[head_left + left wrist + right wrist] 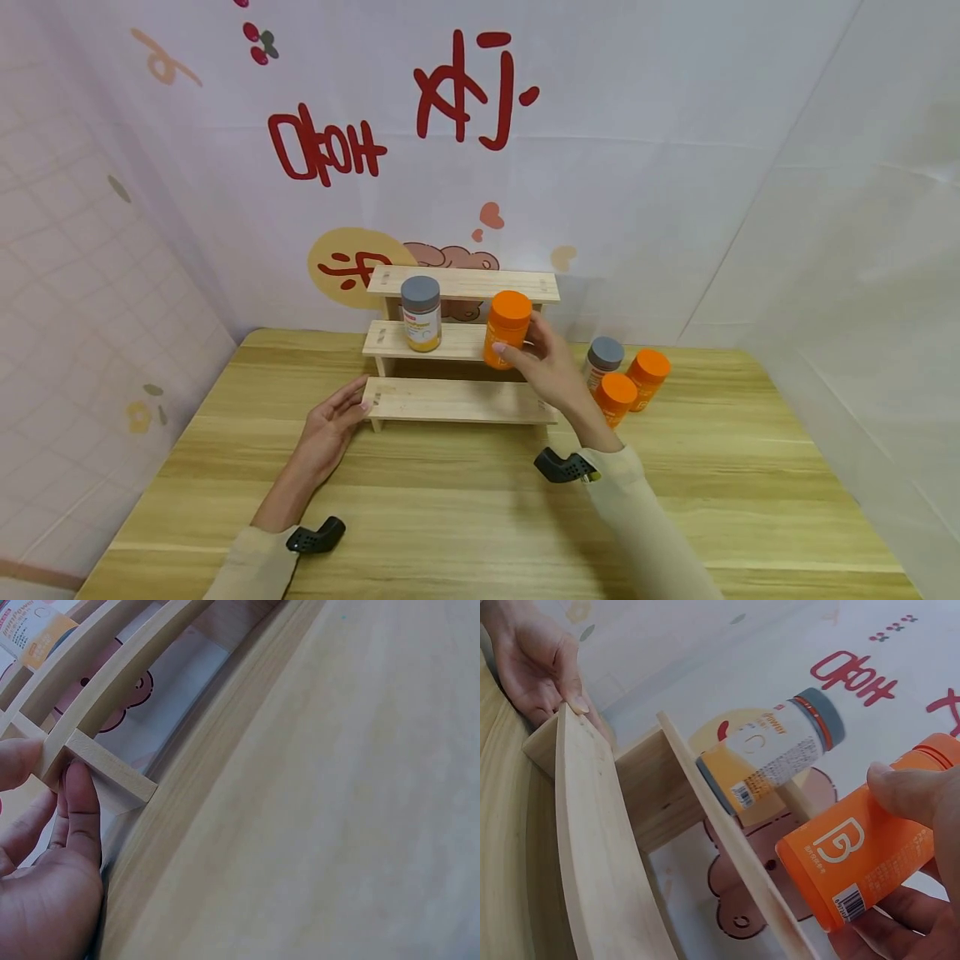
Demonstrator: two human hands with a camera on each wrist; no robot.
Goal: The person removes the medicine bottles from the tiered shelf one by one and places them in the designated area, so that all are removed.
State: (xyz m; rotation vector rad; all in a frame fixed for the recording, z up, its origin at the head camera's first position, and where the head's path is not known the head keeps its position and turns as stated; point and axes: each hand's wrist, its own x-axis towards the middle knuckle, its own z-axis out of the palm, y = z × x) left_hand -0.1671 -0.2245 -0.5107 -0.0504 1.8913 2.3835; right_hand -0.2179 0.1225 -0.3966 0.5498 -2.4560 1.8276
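My right hand [557,375] grips an orange pill bottle [508,325] with an orange cap, thumb on one side and fingers on the other. In the right wrist view the bottle tilts just off the middle board's edge; whether it touches cannot be told. The three-step wooden shelf [459,402] stands against the backdrop. A grey-lidded bottle [422,315] with a white and yellow label stands upright on the middle step, towards the left. At the lowest step's left end, my left hand [56,877] pinches the board between thumb and fingers.
Right of the shelf, a grey-lidded bottle [604,357] and two orange bottles, one nearer [617,396] and one farther [649,375], stand close together on the wood-grain table [450,517]. A printed white backdrop [637,208] rises behind, with white side walls left and right.
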